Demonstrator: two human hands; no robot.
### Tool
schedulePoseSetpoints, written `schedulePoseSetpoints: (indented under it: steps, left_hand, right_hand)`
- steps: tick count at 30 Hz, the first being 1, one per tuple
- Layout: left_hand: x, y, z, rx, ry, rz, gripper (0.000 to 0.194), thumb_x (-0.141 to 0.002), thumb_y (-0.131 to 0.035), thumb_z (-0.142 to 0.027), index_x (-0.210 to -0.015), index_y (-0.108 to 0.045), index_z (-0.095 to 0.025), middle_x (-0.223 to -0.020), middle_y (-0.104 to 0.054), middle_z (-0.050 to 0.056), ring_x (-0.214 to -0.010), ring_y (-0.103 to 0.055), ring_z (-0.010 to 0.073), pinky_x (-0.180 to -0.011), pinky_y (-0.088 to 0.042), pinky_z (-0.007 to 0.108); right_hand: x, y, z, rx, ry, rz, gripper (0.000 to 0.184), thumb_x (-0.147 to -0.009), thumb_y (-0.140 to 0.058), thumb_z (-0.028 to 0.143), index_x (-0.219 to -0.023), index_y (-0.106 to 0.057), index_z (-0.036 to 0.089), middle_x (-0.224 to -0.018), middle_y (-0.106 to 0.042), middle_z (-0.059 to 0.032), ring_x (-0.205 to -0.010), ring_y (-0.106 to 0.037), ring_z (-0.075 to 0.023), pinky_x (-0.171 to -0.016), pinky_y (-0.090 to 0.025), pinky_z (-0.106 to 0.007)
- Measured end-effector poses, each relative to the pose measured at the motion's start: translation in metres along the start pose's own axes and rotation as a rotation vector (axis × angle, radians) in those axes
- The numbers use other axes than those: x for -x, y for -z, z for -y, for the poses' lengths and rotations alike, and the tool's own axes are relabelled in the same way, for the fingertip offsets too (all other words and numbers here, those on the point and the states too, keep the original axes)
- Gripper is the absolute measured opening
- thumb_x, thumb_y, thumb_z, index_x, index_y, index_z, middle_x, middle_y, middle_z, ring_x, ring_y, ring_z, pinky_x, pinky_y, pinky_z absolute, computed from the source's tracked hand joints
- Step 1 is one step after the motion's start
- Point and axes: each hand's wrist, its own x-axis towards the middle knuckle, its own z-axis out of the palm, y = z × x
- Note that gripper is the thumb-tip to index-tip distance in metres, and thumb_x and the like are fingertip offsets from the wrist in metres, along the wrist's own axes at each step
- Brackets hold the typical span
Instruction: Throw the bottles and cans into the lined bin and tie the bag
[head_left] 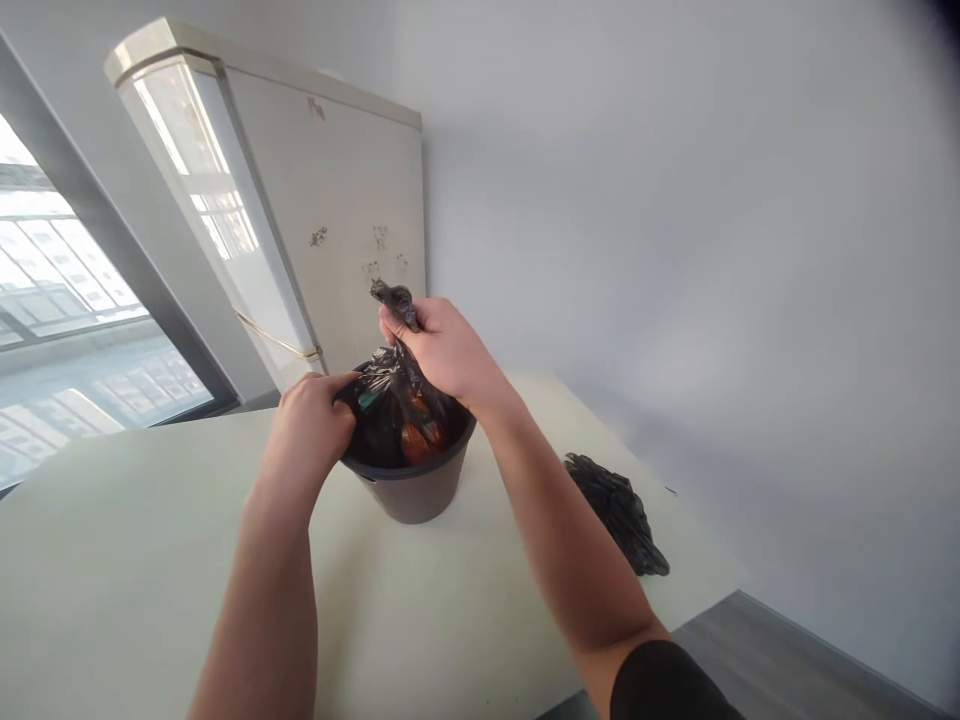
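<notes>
The right hand (441, 348) squeezes the black plastic bag's (406, 385) neck; the left hand (313, 422) grips the bin's (421, 492) rim, likely keeping it still.

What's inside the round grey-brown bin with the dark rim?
A gathered black plastic bag, its neck in the right hand's grip, with an orange patch and a green patch below. The bottom of the bin is covered; what makes the patches can't be told.

Soft daylight from left-hand window (71, 270)
</notes>
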Motion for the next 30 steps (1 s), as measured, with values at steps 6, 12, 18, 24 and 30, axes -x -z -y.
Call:
schedulePoseSetpoints:
  steps: [6, 12, 18, 24, 30]
  left_hand:
    - [0.003, 0.001, -0.005, 0.017, -0.002, -0.034, 0.053, -0.084, -0.048, -0.017, -0.131, -0.071, -0.028, -0.117, -0.076, 0.010, -0.114, -0.068, 0.0351, -0.098, -0.053, 0.045]
    - [0.001, 0.003, -0.007, 0.068, 0.036, -0.002, 0.060, -0.091, -0.046, -0.022, -0.150, -0.053, -0.032, -0.115, -0.075, 0.010, -0.112, -0.069, 0.0356, -0.093, -0.054, 0.046]
    - [0.000, 0.001, -0.003, 0.068, 0.025, 0.044, 0.048, -0.091, -0.047, -0.025, -0.132, -0.073, -0.027, -0.123, -0.077, 0.009, -0.121, -0.068, 0.0368, -0.099, -0.053, 0.044]
    - [-0.002, 0.002, -0.005, 0.063, -0.011, 0.073, 0.050, -0.091, -0.043, -0.025, -0.129, -0.077, -0.027, -0.117, -0.079, 0.009, -0.117, -0.069, 0.0357, -0.097, -0.053, 0.042]
    - [0.000, 0.005, -0.006, 0.032, 0.004, 0.030, 0.045, -0.089, -0.048, -0.030, -0.119, -0.081, -0.023, -0.106, -0.078, 0.010, -0.103, -0.071, 0.0317, -0.099, -0.052, 0.041]
  right_hand:
    - [0.002, -0.015, -0.001, -0.186, 0.067, -0.277, 0.050, -0.098, -0.054, 0.066, -0.074, -0.048, 0.022, -0.072, -0.046, 0.0003, -0.066, -0.043, -0.0134, -0.060, -0.036, -0.027]
    - [0.001, -0.017, -0.008, -0.408, 0.039, -0.256, 0.054, -0.092, -0.058, 0.074, -0.075, -0.047, 0.024, -0.067, -0.041, 0.0018, -0.060, -0.041, -0.0137, -0.053, -0.036, -0.028]
    - [0.004, -0.007, 0.003, -0.327, -0.015, -0.082, 0.057, -0.089, -0.062, 0.076, -0.072, -0.049, 0.023, -0.065, -0.037, 0.0023, -0.059, -0.039, -0.0129, -0.053, -0.034, -0.028]
    - [0.009, -0.007, 0.013, -0.268, 0.082, 0.014, 0.054, -0.093, -0.061, 0.070, -0.071, -0.050, 0.022, -0.065, -0.035, 0.0028, -0.060, -0.036, -0.0126, -0.055, -0.032, -0.028]
    - [0.005, 0.000, 0.011, -0.164, -0.017, 0.256, 0.050, -0.096, -0.062, 0.061, -0.070, -0.049, 0.021, -0.062, -0.035, 0.0045, -0.058, -0.034, -0.0117, -0.057, -0.031, -0.028]
